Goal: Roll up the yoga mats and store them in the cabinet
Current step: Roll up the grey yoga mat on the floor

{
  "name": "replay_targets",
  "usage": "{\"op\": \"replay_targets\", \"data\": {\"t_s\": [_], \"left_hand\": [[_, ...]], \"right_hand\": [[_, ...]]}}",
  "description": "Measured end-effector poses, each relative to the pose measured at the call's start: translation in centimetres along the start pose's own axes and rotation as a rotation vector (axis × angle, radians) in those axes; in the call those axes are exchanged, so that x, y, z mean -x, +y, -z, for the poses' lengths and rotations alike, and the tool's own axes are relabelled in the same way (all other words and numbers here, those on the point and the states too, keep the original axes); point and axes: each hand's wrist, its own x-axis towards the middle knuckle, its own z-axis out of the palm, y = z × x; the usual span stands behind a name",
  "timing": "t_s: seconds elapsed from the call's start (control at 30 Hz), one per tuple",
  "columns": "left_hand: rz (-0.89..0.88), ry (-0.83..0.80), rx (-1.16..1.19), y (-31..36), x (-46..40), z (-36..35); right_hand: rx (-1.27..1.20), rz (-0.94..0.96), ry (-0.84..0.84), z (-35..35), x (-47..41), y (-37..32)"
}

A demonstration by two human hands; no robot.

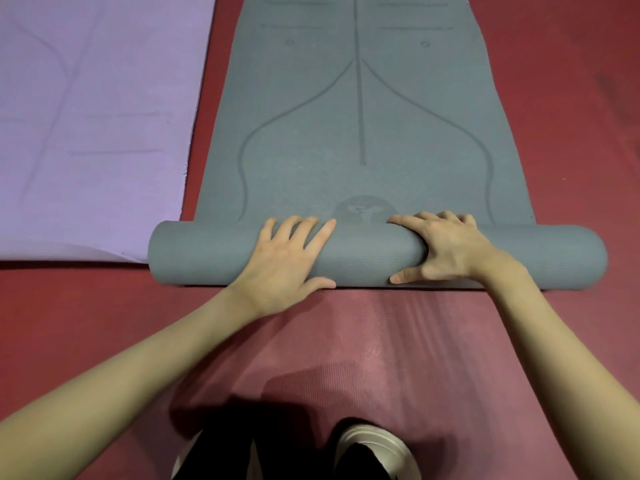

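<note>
A grey yoga mat (pixel 363 109) with embossed lines lies lengthwise on the red floor, its near end wound into a thick roll (pixel 374 254). My left hand (pixel 287 261) lies flat over the roll's middle, fingers spread, thumb at the near side. My right hand (pixel 440 247) wraps the roll just to the right, fingers over the top, thumb underneath at the front. A purple yoga mat (pixel 93 126) lies flat to the left, its near corner touching the roll's left end.
Red floor (pixel 571 116) surrounds the mats on the right and in front. My black trousers and a white shoe (pixel 377 445) sit at the bottom centre. No cabinet is in view.
</note>
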Motion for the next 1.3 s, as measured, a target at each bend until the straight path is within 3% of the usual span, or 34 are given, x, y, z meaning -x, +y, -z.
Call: {"op": "replay_targets", "data": {"t_s": [0.1,0.27,0.37,0.43,0.5,0.63,0.8,0.93,1.03,1.17,1.3], "left_hand": [[-0.004,-0.049,0.053,-1.1,-1.5,0.7],[0.001,-0.219,0.235,-2.8,-4.7,2.3],[0.031,-0.013,0.301,-2.8,-3.8,1.7],[0.060,0.164,0.237,-2.4,-2.5,0.8],[0.081,0.232,0.134,-2.3,-1.6,-0.2],[0.076,0.147,0.123,-3.0,-2.2,-0.3],[0.053,-0.006,0.250,-5.4,-5.7,1.7],[0.066,0.121,0.376,-6.0,-5.8,1.4],[0.101,0.285,0.286,-5.4,-4.4,0.3],[0.128,0.246,0.147,-5.1,-4.1,-0.6],[0.125,0.161,0.192,-6.5,-5.8,0.1]], "right_hand": [[-0.018,0.020,0.047,0.1,0.1,0.0],[0.075,0.088,0.331,-3.3,0.9,-1.4],[0.119,0.066,0.354,-3.8,-0.3,-1.2],[0.102,0.047,0.286,-2.6,-1.3,-0.8],[0.074,0.030,0.205,-1.2,-2.2,-0.6],[0.015,0.022,0.192,-0.3,-2.9,-0.7],[0.069,0.092,0.424,-3.4,-1.4,-2.5],[0.080,0.043,0.519,-4.3,-2.5,-3.1],[0.079,0.012,0.483,-3.3,-4.3,-2.4],[0.036,-0.014,0.404,-1.3,-6.6,-1.7],[-0.002,-0.001,0.444,-1.3,-6.2,-1.6]]}}
